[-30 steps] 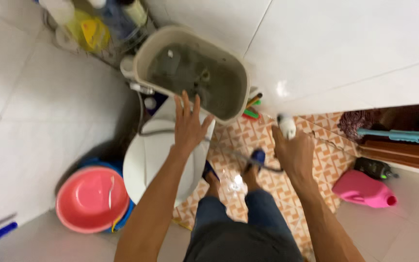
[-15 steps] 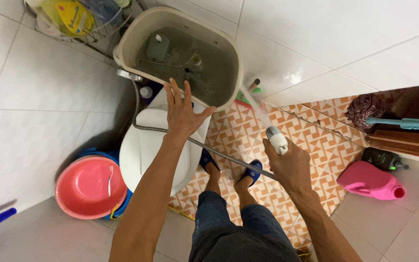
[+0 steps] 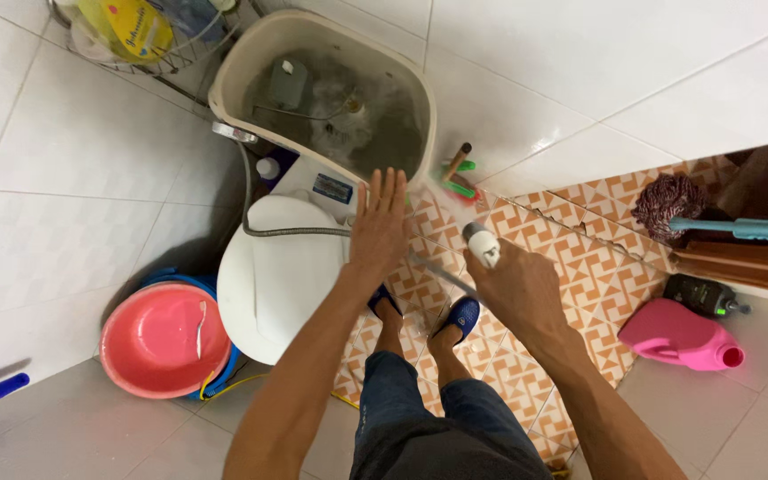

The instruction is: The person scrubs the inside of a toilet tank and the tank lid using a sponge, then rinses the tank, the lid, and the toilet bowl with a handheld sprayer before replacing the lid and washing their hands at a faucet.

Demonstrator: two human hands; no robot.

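My right hand [image 3: 517, 284] grips a white hand sprayer [image 3: 482, 243] on a flexible metal hose [image 3: 300, 232], its nozzle aimed up at the open toilet tank [image 3: 251, 62]. Water churns and foams inside the tank. My left hand [image 3: 380, 222] is held flat with fingers spread, just in front of the tank's near rim and above the closed white toilet lid [image 3: 282, 280]; it holds nothing. The hose runs from the sprayer behind my left hand and curls round to the tank's left side.
A pink basin [image 3: 164, 340] sits in a blue bucket left of the toilet. A pink jug [image 3: 679, 333] lies on the floor at right, beside a dark bottle [image 3: 702, 294] and a mop [image 3: 713, 218]. A wire rack with bottles [image 3: 126, 31] hangs top left. Brushes [image 3: 455, 173] stand behind the tank.
My left hand has slid right, off the tank's front edge. My right hand has brought the sprayer up and closer to the tank, and the water inside now foams.
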